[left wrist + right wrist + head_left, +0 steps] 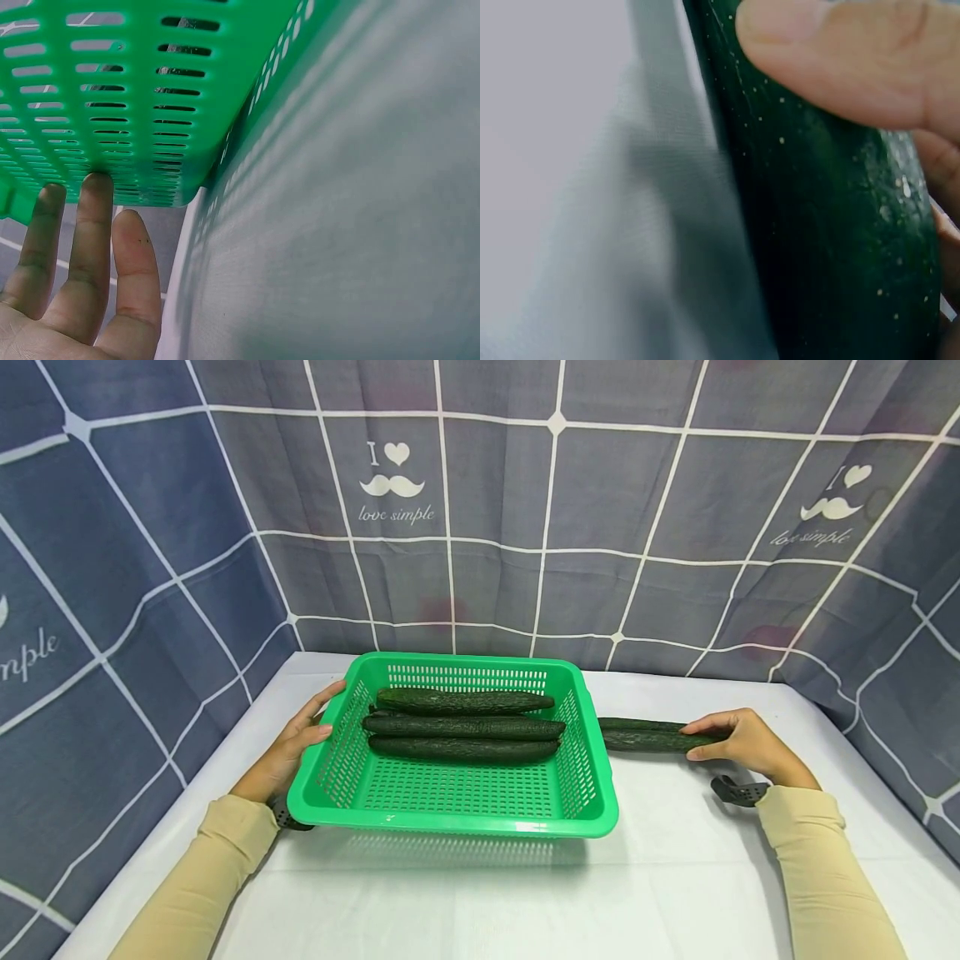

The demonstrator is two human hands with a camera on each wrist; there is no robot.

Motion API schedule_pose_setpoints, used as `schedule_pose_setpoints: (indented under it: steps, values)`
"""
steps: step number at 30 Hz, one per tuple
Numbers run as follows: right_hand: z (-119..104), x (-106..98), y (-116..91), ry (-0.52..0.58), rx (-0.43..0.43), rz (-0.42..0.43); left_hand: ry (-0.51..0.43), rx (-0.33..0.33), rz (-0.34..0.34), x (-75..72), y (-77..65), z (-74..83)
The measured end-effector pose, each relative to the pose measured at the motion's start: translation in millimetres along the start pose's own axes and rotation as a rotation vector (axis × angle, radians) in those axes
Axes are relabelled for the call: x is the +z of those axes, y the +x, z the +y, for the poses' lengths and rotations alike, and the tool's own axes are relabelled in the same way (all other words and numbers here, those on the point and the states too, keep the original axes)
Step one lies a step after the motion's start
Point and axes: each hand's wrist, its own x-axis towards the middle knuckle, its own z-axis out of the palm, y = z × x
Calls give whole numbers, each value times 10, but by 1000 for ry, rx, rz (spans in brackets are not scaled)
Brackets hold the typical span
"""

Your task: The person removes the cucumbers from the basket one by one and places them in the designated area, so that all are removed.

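A green slotted plastic basket [450, 827] stands on the table with three dark green cucumbers [465, 749] lying lengthwise in it. My left hand [288, 752] is at its left side. In the left wrist view, the extended fingers [94, 225] reach up to the outer slotted wall. Right of the basket, two more cucumbers [645, 741] lie side by side, their left ends meeting the basket's edge in the head view. Around their right end my right hand [750, 747] closes, thumb on the near side. Close up, the thumb presses on dark, speckled cucumber skin [817, 195].
White cloth covers the table [660, 860]. A grey-blue curtain [495, 585] with white grid lines hangs behind and along both sides. Each wrist wears a black strap, the right one [738, 792] showing just below the hand.
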Motion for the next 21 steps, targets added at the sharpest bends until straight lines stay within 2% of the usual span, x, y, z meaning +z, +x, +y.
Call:
schedule_pose_setpoints:
  steps: [14,21]
  values:
    - [-2,63,24,-99,19,1,23,-19,10,-4,7,-2]
    - [-11,89,33,-101,-1,10,11,2,5,-18,3,-17]
